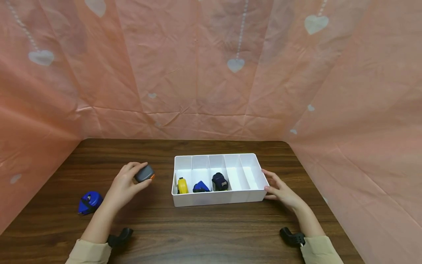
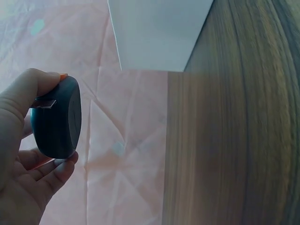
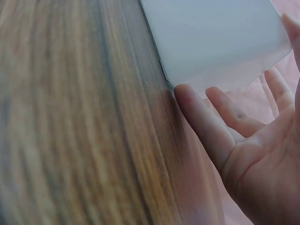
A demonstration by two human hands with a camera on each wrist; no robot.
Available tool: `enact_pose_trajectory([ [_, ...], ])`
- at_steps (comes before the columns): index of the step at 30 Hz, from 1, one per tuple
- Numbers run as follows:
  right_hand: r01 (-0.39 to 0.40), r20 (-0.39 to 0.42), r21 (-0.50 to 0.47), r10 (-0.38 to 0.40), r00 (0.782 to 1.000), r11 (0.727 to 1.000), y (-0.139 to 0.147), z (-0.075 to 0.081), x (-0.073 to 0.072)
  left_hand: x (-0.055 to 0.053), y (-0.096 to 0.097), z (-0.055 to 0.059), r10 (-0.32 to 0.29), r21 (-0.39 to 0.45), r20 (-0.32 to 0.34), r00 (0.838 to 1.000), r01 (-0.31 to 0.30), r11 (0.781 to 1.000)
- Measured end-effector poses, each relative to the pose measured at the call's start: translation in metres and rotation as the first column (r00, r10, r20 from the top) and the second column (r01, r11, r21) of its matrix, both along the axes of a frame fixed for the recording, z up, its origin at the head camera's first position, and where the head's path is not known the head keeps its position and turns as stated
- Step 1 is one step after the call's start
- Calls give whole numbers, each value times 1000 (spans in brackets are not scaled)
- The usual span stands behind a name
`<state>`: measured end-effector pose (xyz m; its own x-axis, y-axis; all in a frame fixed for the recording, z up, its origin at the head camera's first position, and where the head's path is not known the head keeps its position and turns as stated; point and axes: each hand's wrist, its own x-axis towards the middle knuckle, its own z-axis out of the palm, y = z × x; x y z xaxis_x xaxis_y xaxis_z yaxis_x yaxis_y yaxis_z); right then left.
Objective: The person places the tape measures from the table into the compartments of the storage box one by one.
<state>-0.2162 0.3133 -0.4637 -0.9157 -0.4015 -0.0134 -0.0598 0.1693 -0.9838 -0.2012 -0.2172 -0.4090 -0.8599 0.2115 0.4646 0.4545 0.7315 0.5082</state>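
Observation:
My left hand (image 1: pixel 126 185) pinches a dark grey tape measure (image 1: pixel 144 173) with an orange button, raised left of the white divided box (image 1: pixel 217 198). In the left wrist view, thumb and fingers hold its opposite edges, and the metal end tab (image 2: pixel 47 104) shows. My right hand (image 1: pixel 280 190) touches the box's right end with spread, fairly straight fingers; in the right wrist view the fingertips lie against the white end wall (image 3: pixel 220 42). Inside the box, from the left, sit a yellow tape measure (image 1: pixel 182 186), a blue one (image 1: pixel 200 187) and a black one (image 1: pixel 219 182), each in its own compartment.
Another blue tape measure (image 1: pixel 90 202) with a black strap lies on the brown wooden table (image 1: pixel 197 234), left of my left forearm. Pink cloth (image 1: pixel 197 73) with pale hearts hangs behind the table and along both sides. A black wrist device (image 1: pixel 120 238) is on each wrist.

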Motion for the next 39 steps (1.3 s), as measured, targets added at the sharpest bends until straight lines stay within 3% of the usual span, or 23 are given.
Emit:
enact_pose_trajectory([
  [9, 4, 3, -4, -4, 1000, 1000, 0, 2, -1, -5, 13, 5, -32, 3, -35, 999, 33, 999],
  [19, 2, 2, -2, -2, 1000, 1000, 0, -1, -1, -5, 28, 11, -59, 10, -28, 998, 59, 998],
  [29, 6, 15, -5, -5, 1000, 1000, 0, 0, 0, -6, 40, 11, -94, 16, -96, 991, 96, 995],
  [39, 0, 8, -8, 0, 1000, 1000, 0, 0, 0, -6, 54, 14, -110, 30, -57, 992, 112, 993],
])
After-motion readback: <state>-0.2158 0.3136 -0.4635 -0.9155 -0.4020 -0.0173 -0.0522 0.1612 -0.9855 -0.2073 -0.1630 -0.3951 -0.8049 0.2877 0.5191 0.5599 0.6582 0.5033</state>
